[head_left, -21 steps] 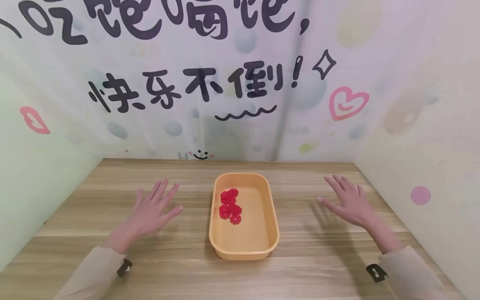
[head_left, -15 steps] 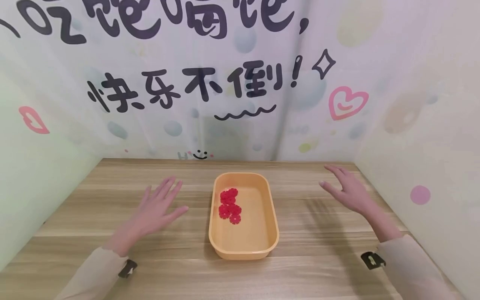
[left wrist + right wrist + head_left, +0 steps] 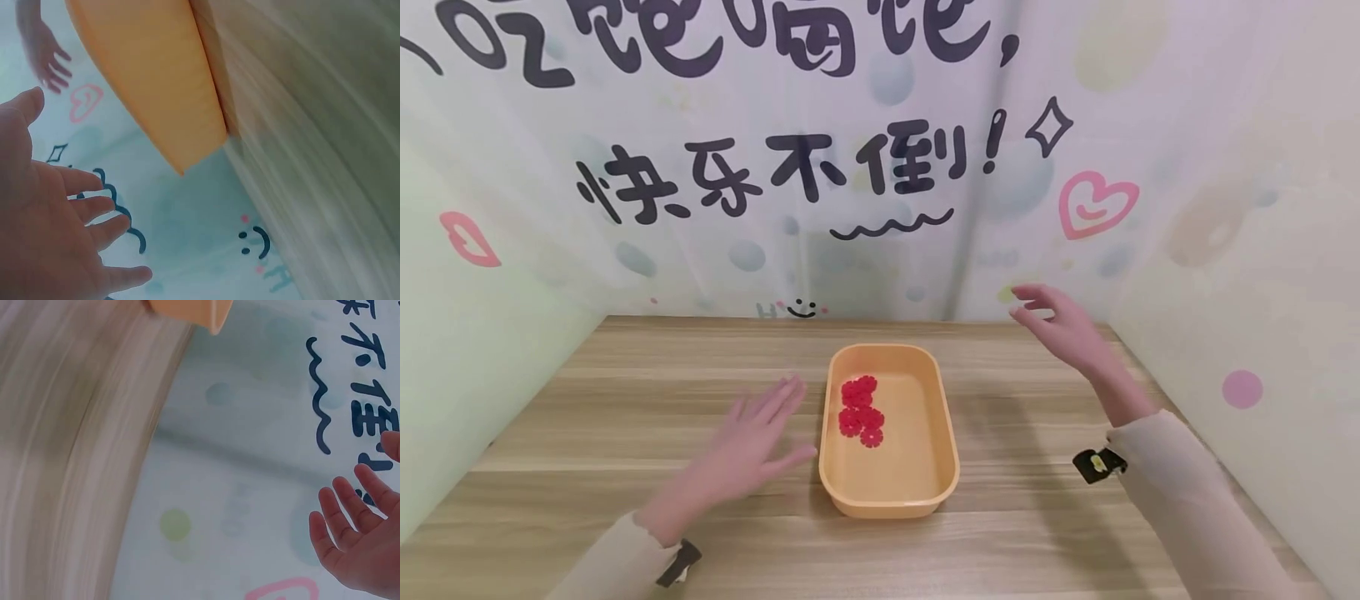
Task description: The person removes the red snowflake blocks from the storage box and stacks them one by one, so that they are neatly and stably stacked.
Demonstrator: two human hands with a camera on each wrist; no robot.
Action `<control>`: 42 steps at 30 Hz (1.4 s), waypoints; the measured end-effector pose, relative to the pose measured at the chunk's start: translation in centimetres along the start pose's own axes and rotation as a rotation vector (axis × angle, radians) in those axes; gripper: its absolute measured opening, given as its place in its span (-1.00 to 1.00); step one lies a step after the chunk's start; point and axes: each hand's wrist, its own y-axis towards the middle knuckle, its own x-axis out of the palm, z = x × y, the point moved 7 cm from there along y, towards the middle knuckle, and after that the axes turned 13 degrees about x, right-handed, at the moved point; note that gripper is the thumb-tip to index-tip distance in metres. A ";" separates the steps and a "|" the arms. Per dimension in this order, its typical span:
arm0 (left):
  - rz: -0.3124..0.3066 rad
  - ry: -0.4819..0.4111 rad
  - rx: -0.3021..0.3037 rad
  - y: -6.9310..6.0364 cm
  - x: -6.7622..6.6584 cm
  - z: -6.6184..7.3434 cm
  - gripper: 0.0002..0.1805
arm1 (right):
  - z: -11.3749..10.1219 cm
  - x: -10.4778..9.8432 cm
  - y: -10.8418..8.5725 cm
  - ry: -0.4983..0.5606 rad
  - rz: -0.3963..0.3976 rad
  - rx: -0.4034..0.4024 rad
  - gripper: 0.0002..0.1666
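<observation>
Overlapping red discs (image 3: 867,418) in the tray (image 3: 917,454) are hard to count.

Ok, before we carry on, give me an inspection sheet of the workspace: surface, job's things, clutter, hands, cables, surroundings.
Surface: wood-grain table, with a shadow to the right of the tray.
Job's things: orange tray, standing upright on the table; red notched discs inside it, grouped toward the left side, some overlapping, exact count unclear.
Clutter: nothing seen.
Hands: left hand beside the tray's left side, blurred, fingers extended, holding nothing; right hand raised to the right of the tray, fingers loose, holding nothing.
Cables: nothing seen.
Surroundings: pale backdrop behind the table, printed with black lettering and a pink heart; pale walls on both sides.
</observation>
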 end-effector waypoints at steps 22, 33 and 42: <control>-0.071 -0.096 0.027 0.1 3.1 3.0 -0.09 | -6.3 7.4 4.7 0.014 -0.182 0.078 -0.58; -0.072 -0.124 0.013 0.1 3.0 3.0 -0.08 | -7.6 12.9 4.9 0.019 -0.316 0.064 -0.65; -0.066 -0.128 0.027 0.1 2.8 3.1 -0.07 | -7.5 17.3 4.6 -0.001 -0.415 0.099 -0.60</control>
